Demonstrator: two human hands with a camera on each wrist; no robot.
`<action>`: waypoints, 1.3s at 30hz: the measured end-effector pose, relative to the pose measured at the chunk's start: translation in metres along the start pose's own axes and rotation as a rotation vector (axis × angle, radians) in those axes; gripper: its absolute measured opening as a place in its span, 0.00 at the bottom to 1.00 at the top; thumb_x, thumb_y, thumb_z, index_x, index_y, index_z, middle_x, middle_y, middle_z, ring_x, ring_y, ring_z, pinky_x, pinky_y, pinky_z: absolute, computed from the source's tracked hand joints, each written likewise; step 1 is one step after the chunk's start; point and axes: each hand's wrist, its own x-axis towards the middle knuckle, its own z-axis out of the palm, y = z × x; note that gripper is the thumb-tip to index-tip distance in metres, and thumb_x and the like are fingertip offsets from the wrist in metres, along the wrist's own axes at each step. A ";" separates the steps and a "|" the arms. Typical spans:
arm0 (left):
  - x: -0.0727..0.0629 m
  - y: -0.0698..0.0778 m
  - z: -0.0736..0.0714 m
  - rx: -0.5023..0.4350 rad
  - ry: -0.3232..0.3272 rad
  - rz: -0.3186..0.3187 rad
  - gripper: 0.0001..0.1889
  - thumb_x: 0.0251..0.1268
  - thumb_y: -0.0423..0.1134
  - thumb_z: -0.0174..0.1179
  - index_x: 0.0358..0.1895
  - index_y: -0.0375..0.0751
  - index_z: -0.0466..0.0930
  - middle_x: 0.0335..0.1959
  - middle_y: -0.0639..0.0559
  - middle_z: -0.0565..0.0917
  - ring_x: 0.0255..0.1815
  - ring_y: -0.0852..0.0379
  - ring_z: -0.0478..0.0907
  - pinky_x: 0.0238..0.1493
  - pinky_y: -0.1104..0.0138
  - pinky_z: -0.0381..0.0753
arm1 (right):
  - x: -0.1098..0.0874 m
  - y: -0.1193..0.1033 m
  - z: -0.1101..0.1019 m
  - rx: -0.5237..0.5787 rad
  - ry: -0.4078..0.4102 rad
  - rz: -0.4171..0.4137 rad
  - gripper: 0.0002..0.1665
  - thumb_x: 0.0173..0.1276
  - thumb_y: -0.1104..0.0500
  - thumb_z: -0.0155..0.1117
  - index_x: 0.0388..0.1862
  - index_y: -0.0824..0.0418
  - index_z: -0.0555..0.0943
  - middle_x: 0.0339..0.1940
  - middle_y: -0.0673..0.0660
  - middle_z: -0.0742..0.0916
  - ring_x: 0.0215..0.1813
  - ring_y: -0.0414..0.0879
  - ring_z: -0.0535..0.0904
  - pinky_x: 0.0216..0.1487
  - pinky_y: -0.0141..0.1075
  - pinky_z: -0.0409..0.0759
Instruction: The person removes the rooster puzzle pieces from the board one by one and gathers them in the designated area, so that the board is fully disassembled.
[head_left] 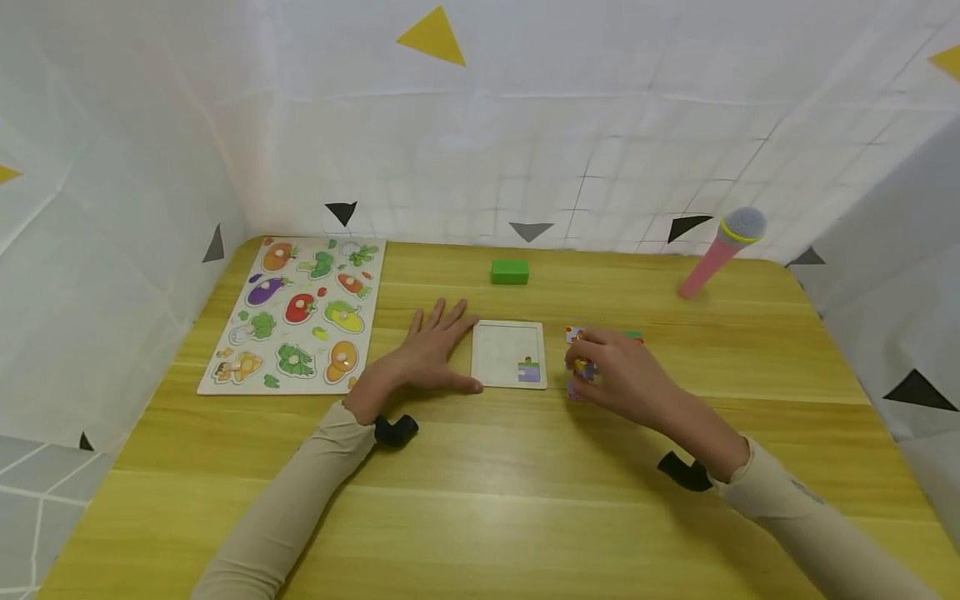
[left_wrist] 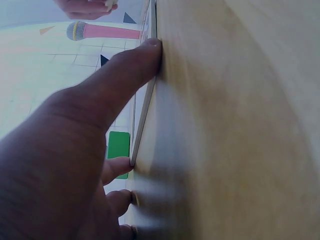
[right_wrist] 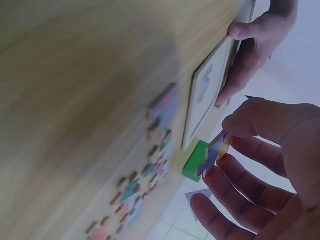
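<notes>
A small white puzzle frame (head_left: 495, 354) lies flat near the middle of the table, with one purple and green jigsaw piece (head_left: 529, 372) in its lower right corner. At its left side my left hand (head_left: 429, 354) rests with fingers spread, the thumb (left_wrist: 142, 57) and a fingertip touching the frame's edge. To the right, my right hand (head_left: 630, 375) pinches a wooden jigsaw piece (right_wrist: 214, 152) between thumb and fingers, raised above the table. Several loose jigsaw pieces (right_wrist: 164, 107) lie under and beside that hand, partly hidden by it in the head view.
A vegetable peg puzzle board (head_left: 318, 329) lies on the left. Behind the frame sits a green block (head_left: 510, 272). A pink toy microphone (head_left: 712, 262) stands tilted at the back right. White cloth walls (head_left: 480, 158) border the table.
</notes>
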 end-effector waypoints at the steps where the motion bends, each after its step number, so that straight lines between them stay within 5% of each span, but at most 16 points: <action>1: 0.000 0.000 0.000 -0.001 0.000 0.001 0.59 0.51 0.70 0.68 0.81 0.49 0.49 0.83 0.47 0.38 0.80 0.41 0.26 0.74 0.42 0.26 | -0.002 0.001 0.000 -0.001 -0.001 0.000 0.11 0.55 0.62 0.78 0.36 0.58 0.85 0.35 0.50 0.81 0.33 0.43 0.76 0.33 0.37 0.76; 29: 0.000 0.001 -0.002 -0.001 -0.008 -0.004 0.59 0.51 0.70 0.67 0.82 0.49 0.48 0.83 0.47 0.38 0.80 0.41 0.26 0.73 0.41 0.26 | -0.037 0.023 0.009 -0.033 -0.029 0.057 0.10 0.52 0.67 0.76 0.33 0.57 0.86 0.37 0.53 0.83 0.38 0.47 0.79 0.36 0.43 0.80; 39: 0.001 -0.001 0.001 0.007 0.002 0.007 0.59 0.51 0.71 0.67 0.82 0.49 0.48 0.83 0.47 0.38 0.80 0.40 0.26 0.73 0.41 0.26 | -0.040 0.024 0.010 -0.020 -0.008 0.021 0.12 0.50 0.68 0.77 0.34 0.59 0.86 0.36 0.53 0.83 0.36 0.45 0.78 0.35 0.43 0.80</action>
